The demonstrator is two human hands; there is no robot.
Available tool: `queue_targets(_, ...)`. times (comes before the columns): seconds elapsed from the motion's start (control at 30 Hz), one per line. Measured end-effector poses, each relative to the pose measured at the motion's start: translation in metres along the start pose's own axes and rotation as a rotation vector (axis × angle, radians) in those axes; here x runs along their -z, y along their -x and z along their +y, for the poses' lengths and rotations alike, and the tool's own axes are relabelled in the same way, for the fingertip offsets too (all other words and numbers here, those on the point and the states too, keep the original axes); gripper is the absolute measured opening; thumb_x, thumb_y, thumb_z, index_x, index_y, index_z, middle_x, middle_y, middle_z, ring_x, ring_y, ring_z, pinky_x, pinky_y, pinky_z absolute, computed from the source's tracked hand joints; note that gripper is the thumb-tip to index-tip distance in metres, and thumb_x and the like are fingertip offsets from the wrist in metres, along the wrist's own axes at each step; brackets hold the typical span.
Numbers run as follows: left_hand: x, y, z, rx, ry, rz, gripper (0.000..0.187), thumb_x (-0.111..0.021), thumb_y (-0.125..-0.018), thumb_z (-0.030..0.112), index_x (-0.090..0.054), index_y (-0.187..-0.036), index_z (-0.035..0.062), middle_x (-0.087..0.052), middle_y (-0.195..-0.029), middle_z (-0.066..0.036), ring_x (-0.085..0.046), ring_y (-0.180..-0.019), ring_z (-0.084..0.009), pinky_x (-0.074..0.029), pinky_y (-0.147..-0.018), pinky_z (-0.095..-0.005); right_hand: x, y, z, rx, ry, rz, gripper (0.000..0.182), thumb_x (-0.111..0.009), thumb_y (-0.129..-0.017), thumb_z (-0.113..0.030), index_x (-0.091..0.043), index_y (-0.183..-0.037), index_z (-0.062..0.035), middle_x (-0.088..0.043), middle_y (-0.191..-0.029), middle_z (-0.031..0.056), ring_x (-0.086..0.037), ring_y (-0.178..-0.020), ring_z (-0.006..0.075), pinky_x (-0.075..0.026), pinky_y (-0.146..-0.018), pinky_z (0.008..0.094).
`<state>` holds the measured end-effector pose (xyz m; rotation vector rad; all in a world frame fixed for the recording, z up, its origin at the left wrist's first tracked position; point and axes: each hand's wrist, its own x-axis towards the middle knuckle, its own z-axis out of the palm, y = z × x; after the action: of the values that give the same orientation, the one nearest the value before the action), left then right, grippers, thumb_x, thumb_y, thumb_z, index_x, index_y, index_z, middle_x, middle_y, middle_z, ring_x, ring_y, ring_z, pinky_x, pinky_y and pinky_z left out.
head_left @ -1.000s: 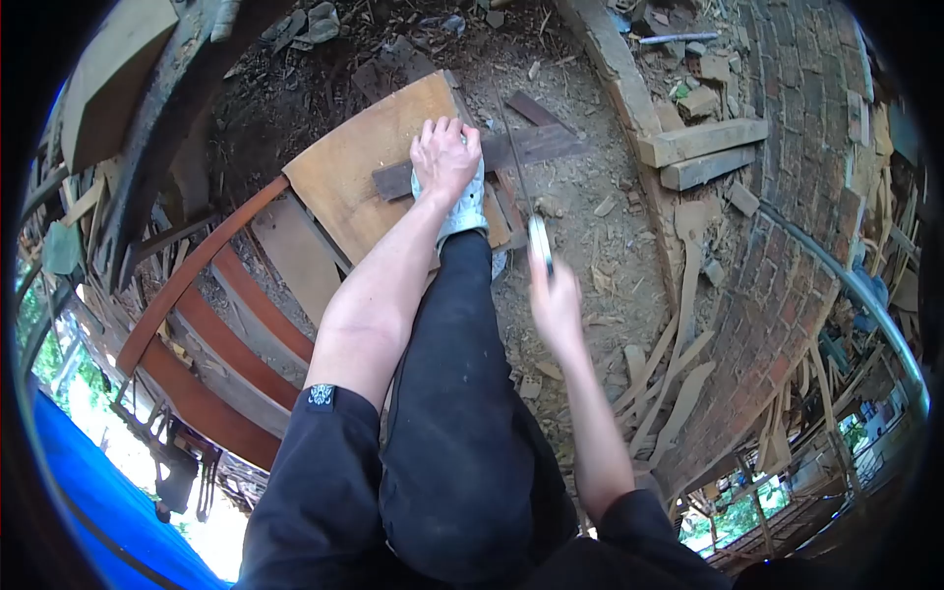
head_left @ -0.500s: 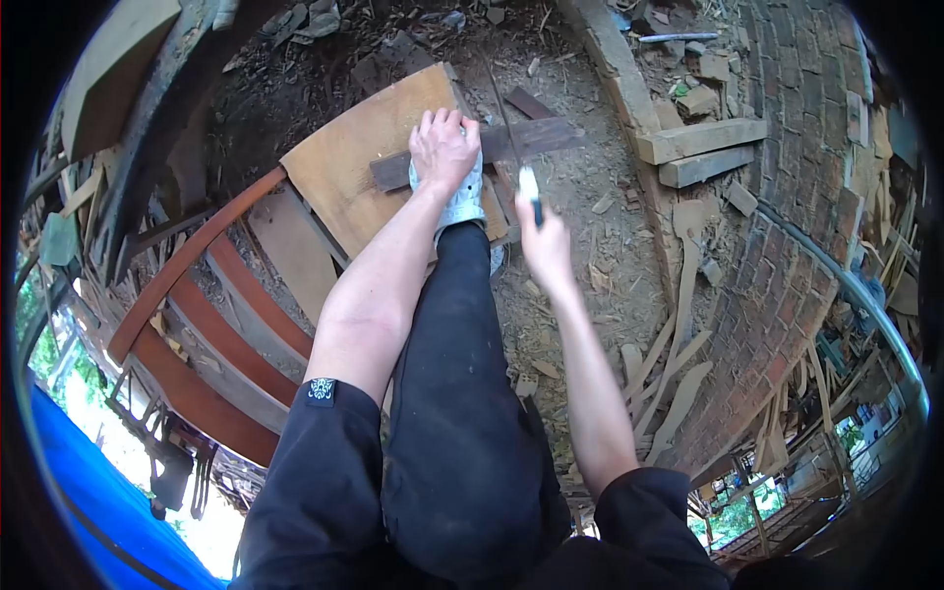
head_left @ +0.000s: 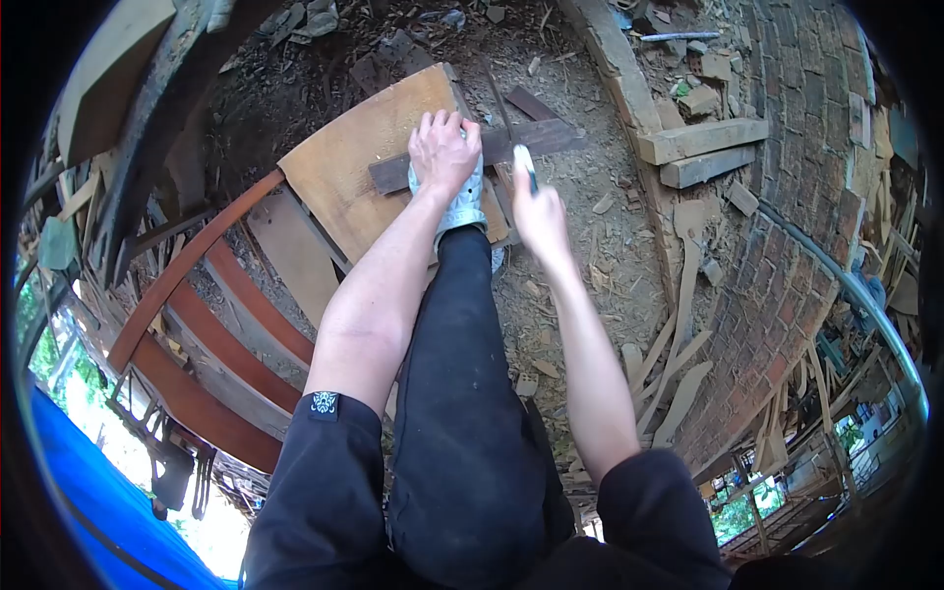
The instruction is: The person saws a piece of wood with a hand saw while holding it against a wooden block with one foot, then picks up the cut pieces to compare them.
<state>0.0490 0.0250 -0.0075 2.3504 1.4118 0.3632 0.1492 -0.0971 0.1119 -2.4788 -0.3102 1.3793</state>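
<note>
A dark wooden board lies across a broad pale wooden panel and sticks out past its right side. My left hand is closed over the board, fingers curled at its far side, beside the white shoe on my foot. My right hand grips the white and dark handle of a handsaw. The saw's thin blade is seen nearly edge-on and crosses the board to the right of my left hand. Where the teeth meet the wood cannot be made out.
A reddish-brown slatted wooden frame adjoins the panel on the left. At right are a long beam, two stacked timber blocks and a brick surface. Wood scraps and chips litter the dirt floor.
My right hand and the saw have moved forward, away from my body. My left hand, the board and my foot stay in nearly the same place.
</note>
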Motion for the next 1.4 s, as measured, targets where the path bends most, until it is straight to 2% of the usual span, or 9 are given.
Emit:
queue_targets(0.33,0.0,-0.004,-0.001,0.036,0.002,0.046,0.021,-0.066,-0.09,0.024,-0.074,-0.082,0.0059,-0.072,-0.092,-0.011,-0.068,-0.096,-0.0324,-0.054,-0.084,-0.0484,0.084,0.222,0.063,-0.032,-0.081,0.031,0.045,-0.055,-0.112,-0.034,-0.066,-0.099,0.0073,-0.061,-0.073,0.0253,-0.067,-0.07,0.0373,-0.049,-0.068,0.0487)
queue_targets(0.5,0.0,0.003,0.0,0.025,0.023,0.036,0.021,-0.066,-0.09,0.024,-0.074,-0.081,0.0063,-0.072,-0.093,-0.01,-0.068,-0.096,-0.0322,-0.054,-0.084,-0.0491,0.073,0.11,0.01,0.003,0.076,-0.05,0.06,-0.045,-0.114,-0.046,-0.071,-0.106,0.0078,-0.069,-0.083,0.0289,-0.071,-0.08,0.0439,-0.053,-0.075,0.0511)
queue_targets(0.67,0.001,-0.003,-0.001,0.051,0.043,-0.017,0.022,-0.066,-0.091,0.024,-0.074,-0.082,0.0062,-0.073,-0.095,-0.01,-0.068,-0.099,-0.0318,-0.053,-0.086,-0.0495,-0.005,-0.007,0.013,0.162,0.229,0.221,0.082,-0.037,-0.112,-0.061,-0.062,-0.069,0.0035,-0.056,-0.059,0.0176,-0.063,-0.061,0.0331,-0.052,-0.067,0.0488)
queue_targets(0.73,-0.002,0.001,-0.001,0.064,-0.015,0.004,0.022,-0.067,-0.091,0.025,-0.075,-0.084,0.0066,-0.073,-0.097,-0.011,-0.068,-0.101,-0.0317,-0.053,-0.086,-0.0494,0.056,0.076,-0.008,0.002,0.131,-0.053,0.073,-0.043,-0.112,-0.057,-0.074,-0.097,0.0076,-0.074,-0.087,0.0305,-0.073,-0.089,0.0507,-0.054,-0.082,0.0554)
queue_targets(0.9,-0.001,0.006,0.0,0.076,0.033,-0.066,0.022,-0.066,-0.091,0.025,-0.076,-0.086,0.0057,-0.072,-0.096,-0.012,-0.067,-0.1,-0.0341,-0.053,-0.087,-0.0504,0.115,0.169,0.025,-0.263,-0.065,-0.141,0.066,-0.048,-0.113,-0.051,-0.07,-0.094,0.0087,-0.065,-0.07,0.0188,-0.068,-0.072,0.0342,-0.053,-0.074,0.0509)
queue_targets(0.97,-0.005,0.003,-0.002,0.052,0.044,-0.018,0.022,-0.067,-0.09,0.025,-0.076,-0.085,0.0056,-0.071,-0.094,-0.012,-0.067,-0.098,-0.033,-0.053,-0.085,-0.0494,0.078,0.122,0.017,0.116,0.056,0.025,0.072,-0.044,-0.113,-0.055,-0.065,-0.084,0.0069,-0.053,-0.057,0.0101,-0.059,-0.054,0.0233,-0.048,-0.057,0.041)
queue_targets(1.1,-0.006,0.0,-0.005,0.068,0.059,0.018,0.02,-0.067,-0.09,0.024,-0.075,-0.084,0.0062,-0.072,-0.092,-0.012,-0.067,-0.098,-0.0337,-0.053,-0.082,-0.0506,-0.011,-0.009,-0.006,-0.05,0.212,0.073,0.078,-0.042,-0.113,-0.057,-0.062,-0.075,0.0085,-0.054,-0.059,0.013,-0.061,-0.061,0.0278,-0.048,-0.062,0.0456)
queue_targets(1.33,-0.008,0.006,-0.001,0.046,0.043,0.013,0.021,-0.067,-0.089,0.024,-0.076,-0.082,0.0059,-0.073,-0.092,-0.011,-0.067,-0.097,-0.033,-0.052,-0.081,-0.0509,0.102,0.219,0.035,0.117,0.026,0.001,0.056,-0.046,-0.115,-0.041,-0.062,-0.081,0.001,-0.055,-0.062,0.0095,-0.057,-0.06,0.0198,-0.045,-0.06,0.0401)
queue_targets(1.4,-0.007,0.003,-0.002,0.03,0.035,0.013,0.022,-0.068,-0.089,0.025,-0.076,-0.082,0.0062,-0.073,-0.092,-0.011,-0.067,-0.096,-0.0322,-0.052,-0.08,-0.05,0.112,0.232,0.042,-0.131,0.025,-0.116,0.047,-0.053,-0.113,-0.038,-0.069,-0.108,0.0058,-0.065,-0.075,0.0226,-0.07,-0.075,0.0391,-0.053,-0.072,0.0474)
